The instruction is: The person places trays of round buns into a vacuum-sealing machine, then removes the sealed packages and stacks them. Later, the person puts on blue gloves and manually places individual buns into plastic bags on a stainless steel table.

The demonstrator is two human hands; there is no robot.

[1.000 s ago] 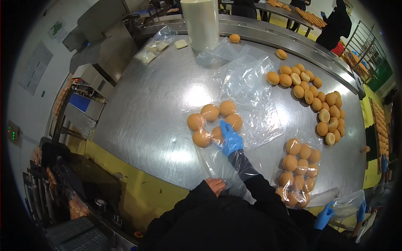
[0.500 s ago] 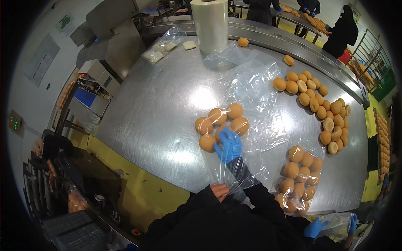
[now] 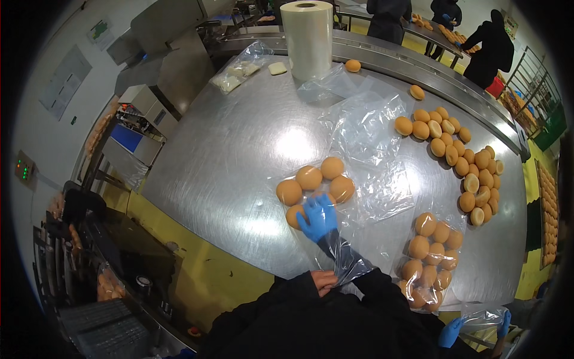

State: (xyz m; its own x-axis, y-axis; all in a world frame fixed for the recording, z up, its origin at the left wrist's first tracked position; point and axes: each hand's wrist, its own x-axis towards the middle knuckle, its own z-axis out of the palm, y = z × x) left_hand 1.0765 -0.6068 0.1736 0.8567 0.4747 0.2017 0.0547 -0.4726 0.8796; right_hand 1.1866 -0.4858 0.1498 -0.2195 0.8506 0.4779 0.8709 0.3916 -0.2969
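A clear plastic bag [image 3: 350, 236] lies on the metal table in front of me with several round brown buns [image 3: 309, 178] at its far end. My right hand [image 3: 318, 216], in a blue glove, reaches inside it. Its fingers are stretched over one bun, which they partly hide, and the thumb is spread to the left beside another. Close to my body, my bare left hand [image 3: 323, 281] pinches the near edge of the bag by my right forearm.
A filled bag of buns [image 3: 427, 263] lies to the right, beyond it a heap of loose buns [image 3: 472, 173]. Farther back are flat plastic bags [image 3: 368, 128], a film roll [image 3: 307, 42] and a bag of pale pieces [image 3: 239, 69]. A co-worker's blue-gloved hands [image 3: 449, 332] hold plastic at lower right.
My right hand has drawn slightly back and left over the buns, its thumb now spread wider. My left hand has shifted a little right with the bag's edge. The view has tilted slightly.
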